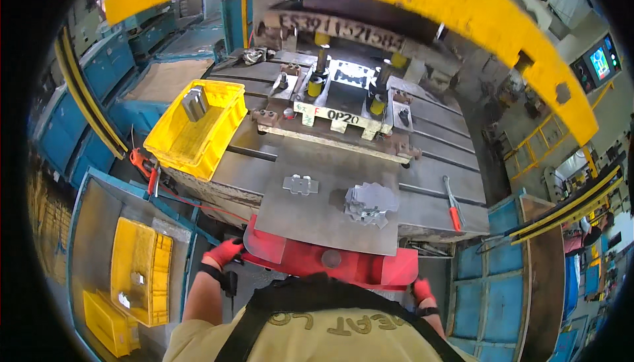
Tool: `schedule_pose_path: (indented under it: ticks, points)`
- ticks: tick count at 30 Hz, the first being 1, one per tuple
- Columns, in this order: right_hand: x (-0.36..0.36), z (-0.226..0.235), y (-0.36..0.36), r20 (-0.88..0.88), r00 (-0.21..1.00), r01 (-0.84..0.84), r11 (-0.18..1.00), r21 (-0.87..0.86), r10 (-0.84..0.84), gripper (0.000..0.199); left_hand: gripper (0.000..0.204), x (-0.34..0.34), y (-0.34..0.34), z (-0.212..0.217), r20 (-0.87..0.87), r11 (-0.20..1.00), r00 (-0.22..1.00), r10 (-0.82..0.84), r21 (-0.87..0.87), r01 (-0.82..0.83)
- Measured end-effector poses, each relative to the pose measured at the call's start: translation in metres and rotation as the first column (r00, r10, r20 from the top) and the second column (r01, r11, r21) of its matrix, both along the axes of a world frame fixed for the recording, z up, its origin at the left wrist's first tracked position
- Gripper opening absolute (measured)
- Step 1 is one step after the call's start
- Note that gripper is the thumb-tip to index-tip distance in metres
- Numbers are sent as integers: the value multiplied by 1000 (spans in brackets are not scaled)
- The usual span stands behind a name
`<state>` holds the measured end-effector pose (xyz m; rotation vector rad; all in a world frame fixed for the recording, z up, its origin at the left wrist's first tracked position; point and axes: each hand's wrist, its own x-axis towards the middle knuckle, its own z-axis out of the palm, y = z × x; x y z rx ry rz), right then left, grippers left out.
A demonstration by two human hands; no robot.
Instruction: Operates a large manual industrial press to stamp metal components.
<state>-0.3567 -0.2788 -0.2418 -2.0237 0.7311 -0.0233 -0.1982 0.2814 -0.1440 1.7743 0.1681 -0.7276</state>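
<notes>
A long red console (pixel 310 261) with clear covers at both ends and a round grey knob in its middle runs along the front of the press table. My left hand (pixel 223 253), in a red glove, is at the console's left end. By its right end is my right hand (pixel 421 290), also red-gloved. The fingers of both hands are too hidden to make out a grip. Beyond the console, a flat metal sheet (pixel 323 226) bears one small cut plate (pixel 300 185) and a loose pile of thin metal plates (pixel 371 201).
A die (pixel 340 117) sits under the raised press ram, with guide posts either side. Left of it stands a yellow crate (pixel 198 144) holding metal parts. Red-handled pliers (pixel 454 210) lie at the table's right. A blue bin (pixel 92 197) with yellow crates stands lower left.
</notes>
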Motion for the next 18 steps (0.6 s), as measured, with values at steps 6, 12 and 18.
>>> schedule_pose_path:
  ticks: [6, 12, 18]
  points:
    - [87, 177, 75, 247, 960, 200, 938, -284, -130, 57, 28, 60, 37, 90, 195, 992, 980, 47, 105, -68]
    - [144, 225, 136, 211, 815, -229, 634, -738, 540, 57, 28, 158, -41, 190, 675, 968, 695, -249, 197, 155]
    - [157, 224, 148, 107, 746, -294, 470, -832, 657, 45, 27, 273, -143, 217, 733, 962, 646, -211, 38, 271]
